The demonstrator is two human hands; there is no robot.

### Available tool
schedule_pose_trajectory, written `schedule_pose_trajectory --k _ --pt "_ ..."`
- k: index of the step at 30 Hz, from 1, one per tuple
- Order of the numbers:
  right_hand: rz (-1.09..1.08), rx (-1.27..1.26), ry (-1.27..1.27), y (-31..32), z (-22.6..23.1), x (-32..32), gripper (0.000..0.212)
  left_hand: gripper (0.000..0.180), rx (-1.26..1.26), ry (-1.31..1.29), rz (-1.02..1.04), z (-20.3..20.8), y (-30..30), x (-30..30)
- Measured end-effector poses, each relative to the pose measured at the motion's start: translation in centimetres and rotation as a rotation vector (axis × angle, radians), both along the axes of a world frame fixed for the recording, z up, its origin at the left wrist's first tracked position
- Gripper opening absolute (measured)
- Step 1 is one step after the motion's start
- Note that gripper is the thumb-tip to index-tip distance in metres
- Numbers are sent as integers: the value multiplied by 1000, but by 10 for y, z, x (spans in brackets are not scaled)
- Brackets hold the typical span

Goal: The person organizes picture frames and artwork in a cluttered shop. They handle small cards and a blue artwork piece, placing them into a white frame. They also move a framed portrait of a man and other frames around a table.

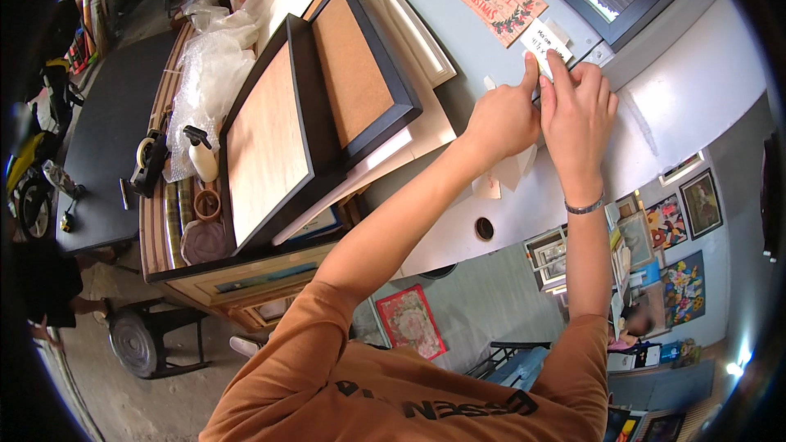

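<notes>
Brown shirt [368,393] nearest; left hand [503,119] and right hand [578,110] touch the note's [543,36] edge, fingers [560,71] perhaps clamped, cannot tell; bare worktop [696,102] rightward.

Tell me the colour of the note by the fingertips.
The note is white with dark writing; head view shows it.

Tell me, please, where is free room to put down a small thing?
The white tabletop looks bare to the right of the right hand. The black table looks bare left of the bubble wrap. Crowded: the striped table, with black frames, spray bottle and tape dispenser.
</notes>
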State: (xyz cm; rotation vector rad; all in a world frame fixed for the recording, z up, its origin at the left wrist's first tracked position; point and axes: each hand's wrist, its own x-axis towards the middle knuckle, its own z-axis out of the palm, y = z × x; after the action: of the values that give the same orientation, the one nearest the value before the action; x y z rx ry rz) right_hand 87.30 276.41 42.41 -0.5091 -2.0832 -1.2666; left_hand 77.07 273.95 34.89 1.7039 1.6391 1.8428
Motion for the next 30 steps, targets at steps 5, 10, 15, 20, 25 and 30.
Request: schedule_pose_trajectory --k 5,10,15,20,25,30 --pt "-94 29 -25 7 14 -16 30 63 63 22 2 -11 -1 6" --pt "-77 15 0 20 12 -40 26 53 135 -52 -57 -16 6 1" --pt "-49 66 39 15 15 -37 24 44 73 -130 -53 -35 -32 15" --pt "-126 149 -8 10 9 -23 25 32 98 -477 -70 -73 -89 26" --pt "-135 208 -57 22 8 -38 32 43 129 -962 -30 -94 -103 11" --pt "-279 197 -64 8 5 -18 42 46 178 -1310 -116 -112 -130 -5"
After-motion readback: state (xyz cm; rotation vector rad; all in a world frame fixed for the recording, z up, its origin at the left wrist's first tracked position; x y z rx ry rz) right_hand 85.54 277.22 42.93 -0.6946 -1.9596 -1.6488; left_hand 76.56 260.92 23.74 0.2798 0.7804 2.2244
